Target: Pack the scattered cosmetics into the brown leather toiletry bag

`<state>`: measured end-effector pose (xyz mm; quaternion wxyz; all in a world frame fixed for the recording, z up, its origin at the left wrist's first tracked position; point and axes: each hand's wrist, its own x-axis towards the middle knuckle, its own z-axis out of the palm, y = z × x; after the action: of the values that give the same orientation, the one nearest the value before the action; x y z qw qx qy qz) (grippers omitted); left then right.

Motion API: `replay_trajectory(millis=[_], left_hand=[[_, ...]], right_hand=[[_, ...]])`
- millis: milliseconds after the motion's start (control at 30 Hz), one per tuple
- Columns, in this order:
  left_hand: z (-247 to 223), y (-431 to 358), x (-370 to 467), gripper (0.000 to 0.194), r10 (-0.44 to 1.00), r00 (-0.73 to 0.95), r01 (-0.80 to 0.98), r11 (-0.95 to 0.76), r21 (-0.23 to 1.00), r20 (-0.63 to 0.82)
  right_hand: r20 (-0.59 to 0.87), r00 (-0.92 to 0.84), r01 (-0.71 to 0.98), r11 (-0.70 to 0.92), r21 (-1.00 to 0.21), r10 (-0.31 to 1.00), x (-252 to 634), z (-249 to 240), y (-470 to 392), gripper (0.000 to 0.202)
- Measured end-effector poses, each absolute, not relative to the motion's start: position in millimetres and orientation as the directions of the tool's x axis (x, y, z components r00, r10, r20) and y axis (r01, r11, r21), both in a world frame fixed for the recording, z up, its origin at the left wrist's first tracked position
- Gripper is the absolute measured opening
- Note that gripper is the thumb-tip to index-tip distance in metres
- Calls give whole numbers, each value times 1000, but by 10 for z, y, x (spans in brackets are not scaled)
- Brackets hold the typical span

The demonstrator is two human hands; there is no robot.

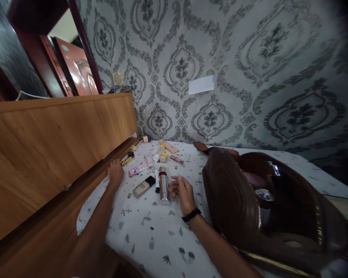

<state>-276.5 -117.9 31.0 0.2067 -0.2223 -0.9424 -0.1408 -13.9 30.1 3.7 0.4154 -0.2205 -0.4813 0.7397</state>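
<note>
My left hand rests at the left edge of the patterned white sheet, its fingers near a gold tube; whether it grips anything is unclear. My right hand, a black band at its wrist, is held with fingers apart just right of a silver cylinder with a red ring. Left of the cylinder lie a small white tube with a black cap and a beige bottle with a black cap. Pink tubes and yellow-lidded jars lie farther back.
A large open brown bag fills the right side, with a clear-lidded container inside. A wooden panel borders the left. Behind stands a patterned wall. A peach tube lies near the wall.
</note>
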Motion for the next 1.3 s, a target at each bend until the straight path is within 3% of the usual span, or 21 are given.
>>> replay_trajectory(millis=[533, 800, 1167, 1300], left_hand=[[159, -1270, -2959, 32, 277, -874, 396, 883, 254, 399], [91, -1348, -3136, 33, 488, -787, 613, 693, 381, 377], [47, -1315, -3052, 26, 495, -785, 618, 593, 516, 372], [71, -1309, -3024, 23, 450, -817, 571, 539, 620, 360]], right_hand=[[77, -553, -396, -180, -901, 830, -153, 32, 305, 59], [73, -561, -396, -190, -899, 825, -142, 49, 294, 60], [67, -562, -389, -191, -901, 825, -134, 51, 300, 59], [62, -558, -381, -189, -905, 827, -132, 59, 300, 62]])
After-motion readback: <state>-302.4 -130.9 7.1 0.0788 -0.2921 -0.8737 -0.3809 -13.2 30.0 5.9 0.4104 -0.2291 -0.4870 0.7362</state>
